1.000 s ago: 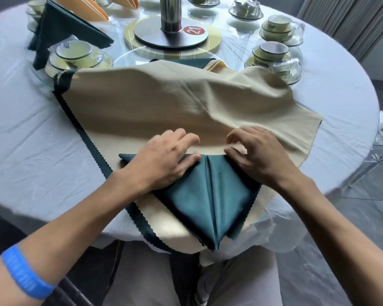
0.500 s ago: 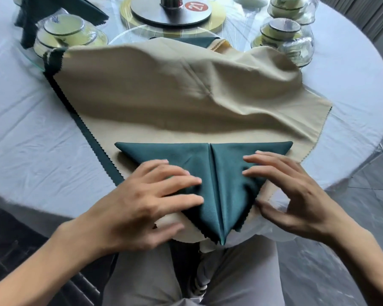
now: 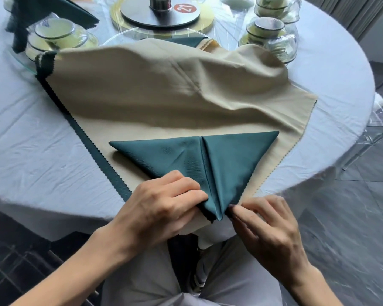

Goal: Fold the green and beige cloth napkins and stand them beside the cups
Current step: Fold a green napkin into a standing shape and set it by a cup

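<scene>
A green napkin [image 3: 225, 160], folded into a downward-pointing triangle with a centre seam, lies on a rumpled beige napkin [image 3: 164, 91] spread over the round table. My left hand [image 3: 159, 208] grips the left side of the triangle's lower tip, fingers curled over the cloth. My right hand [image 3: 267, 221] pinches the right side of the same tip at the table's near edge. Wrapped cup sets stand at the far left [image 3: 53, 32] and far right [image 3: 267, 29].
A finished green napkin [image 3: 53, 9] stands beside the left cups. A glass turntable [image 3: 133, 33] with a metal base and a red "21" tag [image 3: 186, 7] fills the table's centre. The white tablecloth [image 3: 31, 140] hangs over the edge; a clear chair [image 3: 382, 120] is at right.
Both hands slid down from the triangle's upper part to its lower tip and now hold it there. The camera view moved closer and lower.
</scene>
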### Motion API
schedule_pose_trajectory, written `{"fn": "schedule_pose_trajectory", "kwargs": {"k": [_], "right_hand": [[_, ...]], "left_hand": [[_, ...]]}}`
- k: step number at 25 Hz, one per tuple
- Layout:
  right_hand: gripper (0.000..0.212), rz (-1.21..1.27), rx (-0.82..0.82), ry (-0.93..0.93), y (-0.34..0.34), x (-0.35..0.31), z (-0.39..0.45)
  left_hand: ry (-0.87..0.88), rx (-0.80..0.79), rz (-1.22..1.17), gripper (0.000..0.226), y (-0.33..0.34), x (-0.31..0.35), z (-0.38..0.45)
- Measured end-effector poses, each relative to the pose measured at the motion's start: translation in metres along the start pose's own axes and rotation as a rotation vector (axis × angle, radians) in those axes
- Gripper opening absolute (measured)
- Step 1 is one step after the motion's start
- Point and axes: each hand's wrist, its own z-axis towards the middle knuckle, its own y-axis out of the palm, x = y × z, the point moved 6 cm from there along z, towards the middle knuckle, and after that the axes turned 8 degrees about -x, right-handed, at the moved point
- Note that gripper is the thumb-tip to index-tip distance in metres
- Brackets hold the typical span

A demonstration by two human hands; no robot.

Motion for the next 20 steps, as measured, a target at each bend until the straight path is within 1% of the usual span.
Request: {"fn": "schedule_pose_trajectory", "kwargs": {"k": [4, 7, 11, 12, 14, 16, 18, 20], "right_hand": [[0.009, 0.023, 0.052, -0.009, 0.001, -0.006, -0.003], [0.010, 0.033, 0.060, -0.012, 0.004, -0.011, -0.007], [0.007, 0.111, 0.059, 0.010, 0.009, -0.013, -0.011], [0.006, 0.153, 0.062, 0.014, 0.007, -0.013, -0.012], [0.009, 0.248, 0.082, 0.027, -0.008, -0.011, -0.010], [0.014, 0.283, 0.102, 0.062, -0.028, -0.004, 0.004], [0.019, 0.241, 0.032, 0.082, -0.035, 0.007, 0.030], [0.028, 0.177, -0.135, 0.053, -0.021, 0.016, 0.055]], "left_hand": [[-0.029, 0.038, -0.024, 0.010, 0.000, 0.006, 0.008], [-0.018, 0.043, 0.003, 0.012, 0.001, 0.012, 0.012], [0.016, -0.017, 0.033, 0.037, 0.008, 0.015, 0.008], [0.017, -0.025, 0.030, 0.036, 0.010, 0.015, 0.007], [0.026, -0.019, 0.002, 0.023, 0.011, 0.017, 0.002], [0.043, -0.005, -0.037, 0.013, 0.011, 0.019, -0.002], [0.056, -0.012, -0.038, 0.011, 0.013, 0.019, -0.005], [0.043, -0.010, 0.000, 0.011, 0.015, 0.018, -0.005]]}}
